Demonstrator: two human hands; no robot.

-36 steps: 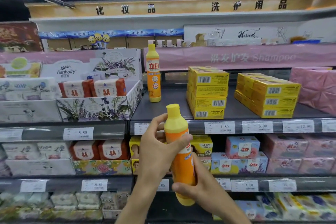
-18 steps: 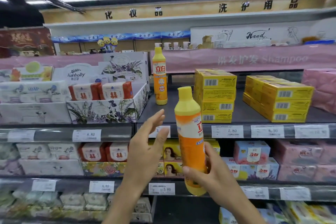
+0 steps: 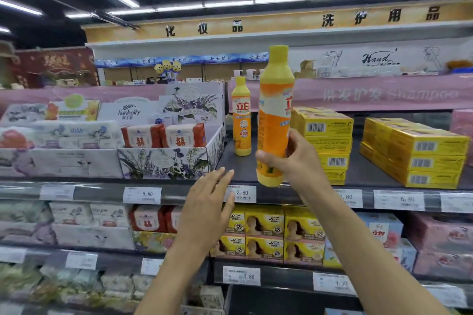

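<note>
My right hand (image 3: 294, 161) grips the lower part of an orange and yellow detergent bottle (image 3: 275, 110) and holds it upright in front of the dark upper shelf (image 3: 230, 171). A second, identical bottle (image 3: 241, 117) stands on that shelf just behind and to the left. My left hand (image 3: 206, 210) hovers lower left of the held bottle with straight fingers, touching nothing, in front of the shelf's price strip.
Stacks of yellow boxes (image 3: 325, 140) and more yellow boxes (image 3: 422, 156) stand on the shelf to the right. A floral cardboard tray with red soap packs (image 3: 163, 135) sits to the left. Lower shelves hold soap boxes (image 3: 263, 233) behind price tags (image 3: 242, 193).
My left hand let go of the bottle and moved away to the left. My right hand has lifted the bottle up toward the upper shelf beside the standing bottle.
</note>
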